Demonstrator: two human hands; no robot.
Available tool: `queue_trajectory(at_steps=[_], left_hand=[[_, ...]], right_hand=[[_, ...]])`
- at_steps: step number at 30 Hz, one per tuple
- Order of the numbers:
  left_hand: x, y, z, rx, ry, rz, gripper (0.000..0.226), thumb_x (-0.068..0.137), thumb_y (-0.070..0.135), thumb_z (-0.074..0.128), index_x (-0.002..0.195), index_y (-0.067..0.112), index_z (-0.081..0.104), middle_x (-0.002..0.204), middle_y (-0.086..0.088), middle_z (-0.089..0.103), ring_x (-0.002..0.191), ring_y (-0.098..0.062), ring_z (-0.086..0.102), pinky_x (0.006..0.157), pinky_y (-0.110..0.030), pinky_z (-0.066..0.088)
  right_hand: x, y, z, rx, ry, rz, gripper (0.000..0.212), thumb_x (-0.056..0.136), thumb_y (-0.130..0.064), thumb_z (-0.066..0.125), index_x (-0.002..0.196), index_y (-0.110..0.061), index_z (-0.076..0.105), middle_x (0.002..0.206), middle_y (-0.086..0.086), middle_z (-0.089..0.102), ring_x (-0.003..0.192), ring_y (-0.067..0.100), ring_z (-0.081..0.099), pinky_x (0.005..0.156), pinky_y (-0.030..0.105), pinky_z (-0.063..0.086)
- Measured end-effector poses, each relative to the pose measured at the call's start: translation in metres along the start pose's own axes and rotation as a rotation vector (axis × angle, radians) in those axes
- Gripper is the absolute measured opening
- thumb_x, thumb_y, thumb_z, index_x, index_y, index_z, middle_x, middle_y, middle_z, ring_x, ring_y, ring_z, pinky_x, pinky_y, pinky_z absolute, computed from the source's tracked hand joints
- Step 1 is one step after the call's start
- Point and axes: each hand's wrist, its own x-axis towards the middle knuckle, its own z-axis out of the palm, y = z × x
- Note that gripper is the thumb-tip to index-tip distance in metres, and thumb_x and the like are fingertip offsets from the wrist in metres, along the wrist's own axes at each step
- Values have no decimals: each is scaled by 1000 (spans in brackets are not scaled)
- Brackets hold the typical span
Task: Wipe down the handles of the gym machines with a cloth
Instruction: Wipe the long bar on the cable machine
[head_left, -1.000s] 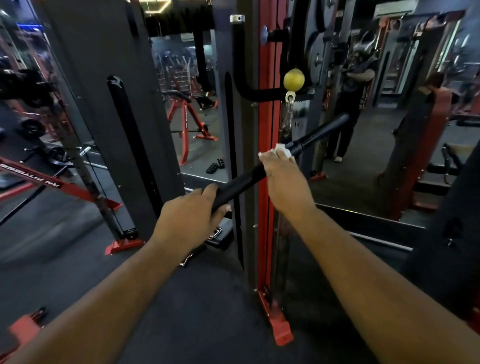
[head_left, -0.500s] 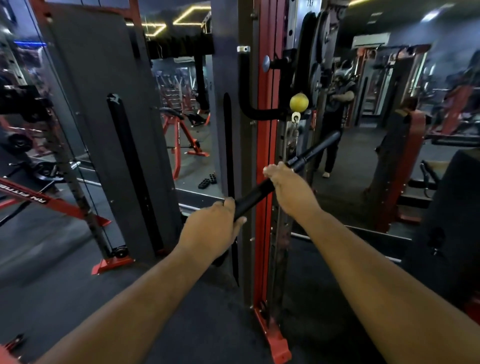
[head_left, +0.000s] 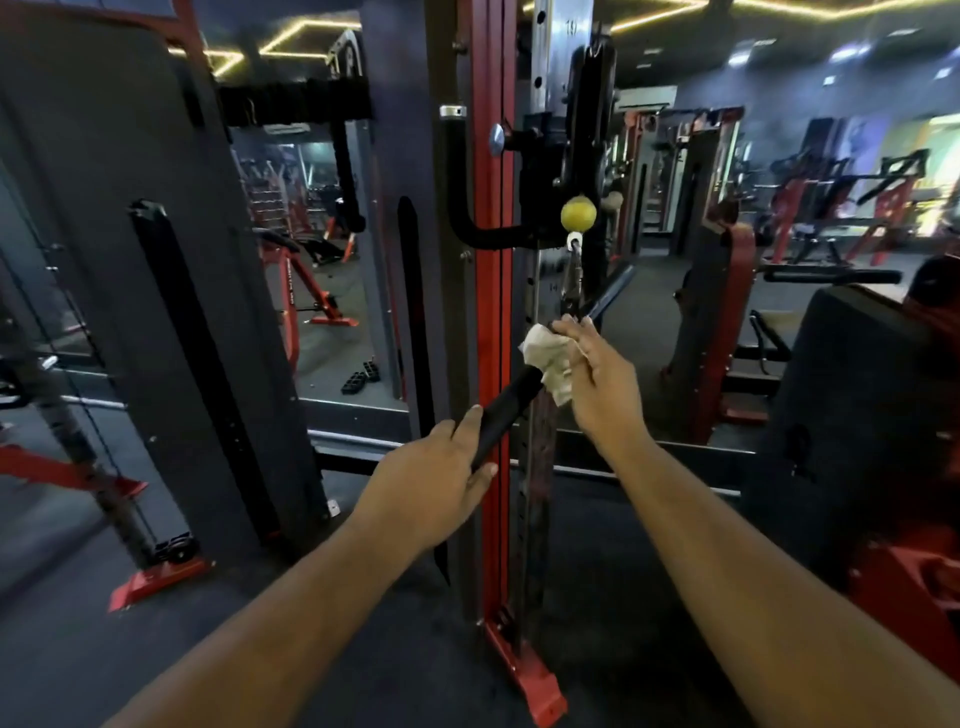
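Two hands work on one bar in the head view. The left hand, at about 6 o'clock from the picture's centre, has its fingers curled round the lower end of the black bar handle and grips it. The right hand, at about 3 o'clock from the left one and higher, holds one crumpled white cloth against the bar's middle, its fingers bent over the cloth. The two hands are apart, with a bare stretch of bar between them.

The bar slants up from 7 o'clock to 1 o'clock; its far end pokes out beyond the right hand. Above the cloth, at 12 o'clock, one metal clip hangs under one yellow ball on the cable. One red upright post stands just behind the bar, at 9 o'clock from the cloth. One black padded seat sits at 3 o'clock, well apart from the hands. The floor is dark.
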Motion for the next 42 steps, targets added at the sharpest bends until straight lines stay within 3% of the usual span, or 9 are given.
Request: queue_trajectory(at_steps=[2, 5, 10, 16, 19, 30, 35, 38, 42], left_hand=[[1, 7, -2, 36, 3, 28, 70, 105, 57, 33, 162, 22, 12, 128, 2, 55, 94, -17, 65, 67, -30, 49], [1, 14, -1, 108, 18, 57, 70, 106, 56, 32, 162, 20, 15, 132, 0, 56, 101, -19, 66, 68, -31, 46], [2, 8, 7, 92, -27, 58, 71, 103, 50, 44, 161, 19, 19, 127, 0, 57, 104, -20, 66, 74, -33, 52], [0, 10, 10, 49, -3, 67, 70, 106, 57, 31, 163, 22, 8, 128, 3, 55, 92, -13, 63, 64, -25, 43], [0, 15, 10, 41, 22, 74, 69, 106, 57, 30, 163, 22, 9, 127, 3, 55, 91, -11, 64, 65, -25, 46], [2, 10, 16, 45, 35, 62, 67, 105, 53, 38, 160, 20, 18, 126, 1, 57, 95, -15, 66, 69, -28, 51], [3, 10, 18, 20, 41, 48, 67, 107, 55, 29, 162, 22, 11, 120, 4, 54, 86, -10, 59, 64, -25, 46], [2, 15, 18, 28, 32, 56, 69, 106, 57, 27, 163, 22, 8, 121, 4, 54, 90, -11, 61, 68, -27, 50], [3, 14, 21, 25, 46, 59, 66, 107, 53, 30, 162, 22, 11, 124, 3, 55, 92, -11, 62, 66, -25, 46]], right_hand=[[9, 0, 8, -141, -122, 17, 36, 108, -15, 44, 139, -24, 61, 142, -4, 60, 109, -8, 58, 96, 6, 46], [-20, -4, 23, -159, -205, -118, 34, 108, -15, 46, 136, -24, 62, 141, -4, 61, 128, -2, 54, 114, 27, 42], [-76, -8, 13, 81, -329, -163, 35, 105, -4, 50, 131, -22, 66, 130, -15, 66, 117, -8, 60, 98, 11, 46], [-12, -4, -22, 30, 144, 19, 32, 106, -10, 49, 130, -21, 66, 116, -24, 63, 98, -20, 58, 84, 5, 46], [14, 3, -12, -252, -49, 61, 32, 108, -18, 44, 134, -27, 62, 114, -5, 68, 74, -6, 64, 62, 7, 47], [-70, -2, 12, 163, -214, -103, 31, 105, -4, 48, 125, -14, 69, 124, -8, 69, 118, 0, 63, 98, 16, 49], [-29, 23, 15, 590, 417, 339, 30, 107, -7, 46, 124, -18, 68, 122, -3, 70, 115, 11, 66, 101, 30, 54], [-9, 21, 36, 807, 412, 537, 28, 107, -13, 50, 129, -15, 67, 115, 0, 71, 105, 12, 69, 88, 26, 59], [-25, 2, 65, 724, 375, 553, 34, 107, -13, 51, 138, -19, 63, 131, -3, 67, 120, 13, 63, 108, 39, 51]])
